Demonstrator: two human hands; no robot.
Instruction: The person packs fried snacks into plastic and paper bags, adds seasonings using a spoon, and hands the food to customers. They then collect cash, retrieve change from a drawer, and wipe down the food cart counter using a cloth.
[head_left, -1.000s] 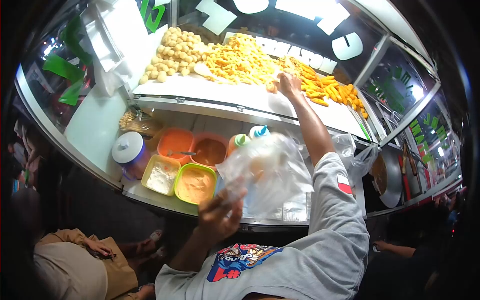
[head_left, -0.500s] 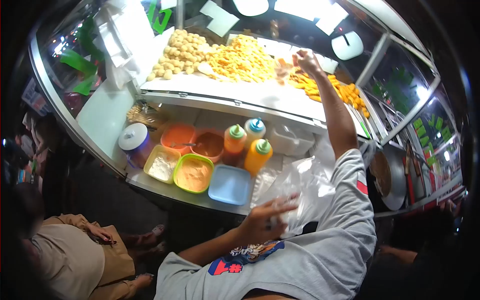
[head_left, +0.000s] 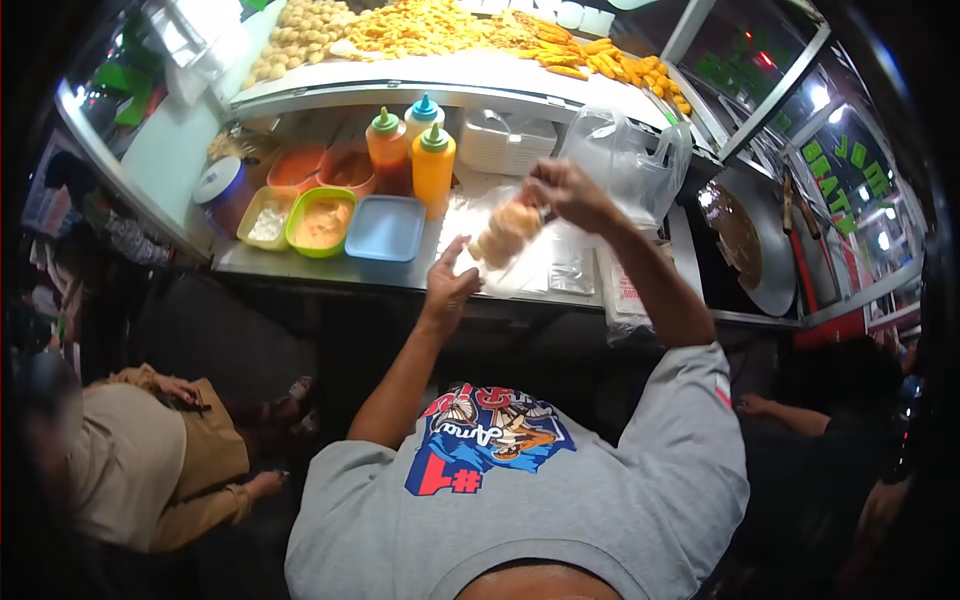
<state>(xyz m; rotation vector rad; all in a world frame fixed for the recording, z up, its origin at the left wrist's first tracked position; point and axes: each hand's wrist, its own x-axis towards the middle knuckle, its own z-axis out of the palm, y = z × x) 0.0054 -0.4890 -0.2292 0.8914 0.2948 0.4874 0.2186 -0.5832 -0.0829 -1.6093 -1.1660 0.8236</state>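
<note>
My right hand (head_left: 570,195) is closed on the upper end of a clear plastic bag. Several round, light-brown food balls (head_left: 507,232) show inside the bag, which hangs tilted over the counter. My left hand (head_left: 452,285) is at the bag's lower left, with thumb and fingers apart; whether it touches the bag is unclear. Left of it stand a blue lidded container (head_left: 383,228) and a yellow squeeze bottle (head_left: 433,170). Flat clear plastic bags (head_left: 572,268) lie on the counter under and right of the held bag.
Behind, a raised white shelf (head_left: 400,75) holds heaps of food balls (head_left: 305,35) and fried pieces (head_left: 425,28). Tubs of sauce (head_left: 320,222) and powder (head_left: 267,220) stand left. Carrier bags (head_left: 630,160) hang right, near a large wok (head_left: 745,245). A person (head_left: 130,450) sits at lower left.
My right hand has come down from the food shelf to the counter with the bag. My left hand has moved up and left, off the loose plastic bags. The view has shifted.
</note>
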